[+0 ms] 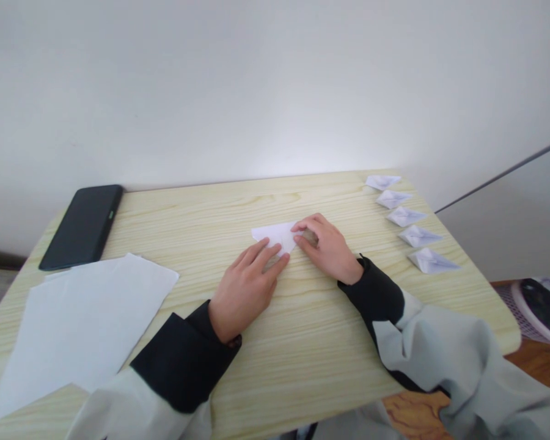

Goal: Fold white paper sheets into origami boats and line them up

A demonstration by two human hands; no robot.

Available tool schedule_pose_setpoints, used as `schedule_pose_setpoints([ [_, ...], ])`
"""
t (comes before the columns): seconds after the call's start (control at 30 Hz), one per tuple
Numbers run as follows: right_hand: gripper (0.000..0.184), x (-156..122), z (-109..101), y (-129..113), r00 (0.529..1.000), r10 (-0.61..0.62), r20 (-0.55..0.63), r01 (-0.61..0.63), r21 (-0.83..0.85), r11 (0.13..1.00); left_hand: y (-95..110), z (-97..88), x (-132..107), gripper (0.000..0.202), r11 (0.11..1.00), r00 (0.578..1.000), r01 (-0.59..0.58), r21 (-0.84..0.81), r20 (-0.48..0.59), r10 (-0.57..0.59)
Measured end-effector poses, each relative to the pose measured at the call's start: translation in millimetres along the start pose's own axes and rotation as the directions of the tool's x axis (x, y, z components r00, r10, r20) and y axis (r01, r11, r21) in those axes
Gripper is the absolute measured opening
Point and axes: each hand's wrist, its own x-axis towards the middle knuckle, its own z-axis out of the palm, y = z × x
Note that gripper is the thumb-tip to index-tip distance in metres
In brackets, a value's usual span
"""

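Note:
A small piece of folded white paper (pixel 275 232) lies on the table in front of me, its long straight edge at the back. My left hand (pixel 250 278) rests on its near left part, fingers stretched out and slightly apart, pressing from above. At the paper's right end, my right hand (pixel 327 247) has thumb and forefinger closed on the edge in a pinch. Both hands hide part of the paper's near side. To the right, several folded white paper boats (pixel 406 216) form a row along the table's edge.
Loose white sheets (pixel 82 324) lie overlapping at the left of the wooden table (pixel 302 348). Behind them is a black phone-like device (pixel 85 226). A white wall (pixel 256 91) borders the table's back. A pink basket (pixel 527 318) stands beyond its right edge.

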Motion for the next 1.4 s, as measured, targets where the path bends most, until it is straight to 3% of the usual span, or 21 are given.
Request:
schedule_pose_setpoints([
  [0.2, 0.02, 1.5, 1.1, 3.5, 0.998, 0.063, -0.019, -0.062, 0.028, 0.998, -0.4, -0.5, 1.1, 0.035, 1.0, 1.0, -0.001, -0.019, 0.008, 0.001],
  [0.33, 0.019, -0.7, 0.4, 2.6, 1.0, 0.016, -0.026, -0.016, -0.014, 1.0, -5.6, 0.5, 0.2, 0.031, 0.997, 0.999, -0.001, -0.079, -0.033, -0.001],
  [0.5, 0.038, -3.1, -0.1, 1.1, 0.998, -0.057, 0.034, 0.061, -0.131, 0.99, -9.1, 0.2, 1.3, 0.027, 0.982, 0.998, 0.025, -0.19, -0.044, -0.034],
  [0.63, 0.045, -3.8, 0.9, -0.3, 0.998, -0.045, 0.051, 0.052, -0.156, 0.986, -10.8, 1.3, 6.7, 0.019, 0.951, 0.984, 0.141, -0.274, -0.063, -0.165],
  [0.83, 0.048, -6.1, 2.1, -3.4, 0.993, -0.076, 0.089, 0.094, -0.213, 0.973, -13.3, 4.8, 11.7, 0.036, 0.919, 0.923, 0.373, -0.124, -0.052, -0.381],
  [0.93, 0.045, -6.1, 2.0, -3.3, 0.991, -0.088, 0.101, 0.108, -0.209, 0.972, -12.7, 4.1, 11.9, 0.045, 0.928, 0.932, 0.36, -0.097, -0.01, -0.363],
  [1.13, 0.044, -4.8, 0.5, -2.9, 0.987, -0.133, 0.088, 0.145, -0.148, 0.978, -12.1, 2.5, 11.9, 0.043, 0.916, 0.923, 0.382, -0.123, 0.018, -0.383],
  [1.4, 0.041, -7.0, -0.1, -4.3, 0.978, -0.194, 0.078, 0.204, -0.166, 0.965, -12.8, 4.7, 11.6, 0.049, 0.912, 0.924, 0.375, -0.164, -0.007, -0.382],
])
